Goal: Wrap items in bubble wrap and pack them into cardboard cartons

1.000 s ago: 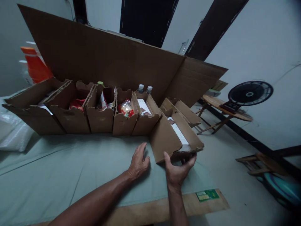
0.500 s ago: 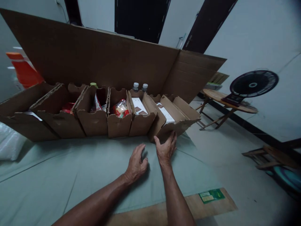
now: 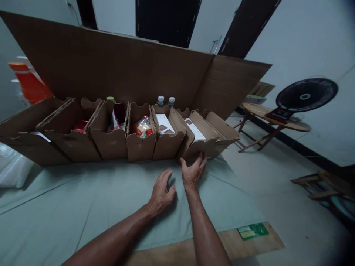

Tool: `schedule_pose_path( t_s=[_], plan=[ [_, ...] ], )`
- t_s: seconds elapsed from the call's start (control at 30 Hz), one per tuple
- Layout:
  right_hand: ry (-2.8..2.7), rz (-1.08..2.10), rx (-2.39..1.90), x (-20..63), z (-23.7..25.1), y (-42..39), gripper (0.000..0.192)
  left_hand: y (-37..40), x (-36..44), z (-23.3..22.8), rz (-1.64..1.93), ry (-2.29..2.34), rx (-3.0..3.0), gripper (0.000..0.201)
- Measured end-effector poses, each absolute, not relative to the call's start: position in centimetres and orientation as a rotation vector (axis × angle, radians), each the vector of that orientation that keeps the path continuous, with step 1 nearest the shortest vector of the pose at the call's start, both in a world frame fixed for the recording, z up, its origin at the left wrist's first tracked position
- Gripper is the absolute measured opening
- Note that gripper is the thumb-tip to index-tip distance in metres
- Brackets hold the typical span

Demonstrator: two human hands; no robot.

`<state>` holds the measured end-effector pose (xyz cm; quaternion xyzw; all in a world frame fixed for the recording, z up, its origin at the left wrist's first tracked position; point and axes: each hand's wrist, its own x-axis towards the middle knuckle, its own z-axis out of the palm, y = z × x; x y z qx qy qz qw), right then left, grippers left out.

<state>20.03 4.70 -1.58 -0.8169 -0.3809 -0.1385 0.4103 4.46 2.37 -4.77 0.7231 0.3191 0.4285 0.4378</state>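
Note:
A row of several open cardboard bins stands on a table under a pale green cloth (image 3: pixel 83 207). My right hand (image 3: pixel 193 172) presses with spread fingers against the front of the rightmost bin (image 3: pixel 201 146), which holds a white card and sits in line with the others. It grips nothing. My left hand (image 3: pixel 161 193) rests on the cloth just in front of the row, fingers loosely curled and empty. Neighbouring bins hold a red and clear snack packet (image 3: pixel 142 126), a white card (image 3: pixel 164 123) and other packets.
A tall cardboard sheet (image 3: pixel 116 70) stands behind the bins, with two bottle caps (image 3: pixel 165 99) showing in front of it. A white plastic bag (image 3: pixel 12 168) lies at the left. Right of the table are a black fan (image 3: pixel 306 96) on a wooden stool, a small wooden stool (image 3: pixel 318 183) and a green sticker (image 3: pixel 252 231).
The rightmost bin, held tilted out from the row a second ago, now sits pushed back in line. My right hand went from gripping its end to pressing its front. The left hand barely moved.

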Motion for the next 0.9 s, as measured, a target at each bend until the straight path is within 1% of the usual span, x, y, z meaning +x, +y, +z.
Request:
schedule_pose_path(
  t_s=[0.17,0.3,0.4,0.5,0.57,0.6,0.67,0.77,0.83,0.9],
  plan=[
    [-0.981,-0.337,-2.023,19.9,-1.6,4.5,0.076,2.4,4.5,-4.9,1.065,0.789,1.799,0.06],
    [-1.013,-0.328,-1.978,19.7,-0.5,3.3,0.064,2.4,4.7,-5.1,1.072,0.795,1.795,0.062],
    [-1.1,-0.28,-1.877,18.4,2.5,3.0,0.055,2.5,4.8,-5.3,1.078,0.8,1.79,0.063],
    [-1.35,-0.16,-1.788,16.2,7.4,4.3,0.058,2.6,5.1,-5.3,1.084,0.811,1.784,0.063],
    [-1.566,-0.139,-1.939,14.7,10.6,5.9,0.063,2.5,5.2,-5.1,1.089,0.819,1.785,0.063],
    [-1.653,-0.151,-2.059,14.1,11.9,6.7,0.061,2.4,5.1,-4.9,1.092,0.822,1.787,0.063],
    [-1.749,-0.17,-2.249,13.3,13.6,7.9,0.051,2.0,4.6,-4.3,1.1,0.825,1.795,0.064],
    [-1.749,-0.185,-2.3,12.9,14.2,7.7,0.037,1.1,2.4,-3.3,1.112,0.827,1.804,0.065],
    [-1.738,-0.188,-2.298,12.8,13.9,5.4,0.034,0.4,-0.1,-2.6,1.116,0.847,1.793,0.064],
    [-1.734,-0.177,-2.293,13.2,13.3,1.5,0.032,-0.6,-3.0,-2.1,1.133,0.895,1.761,0.061]
  ],
)
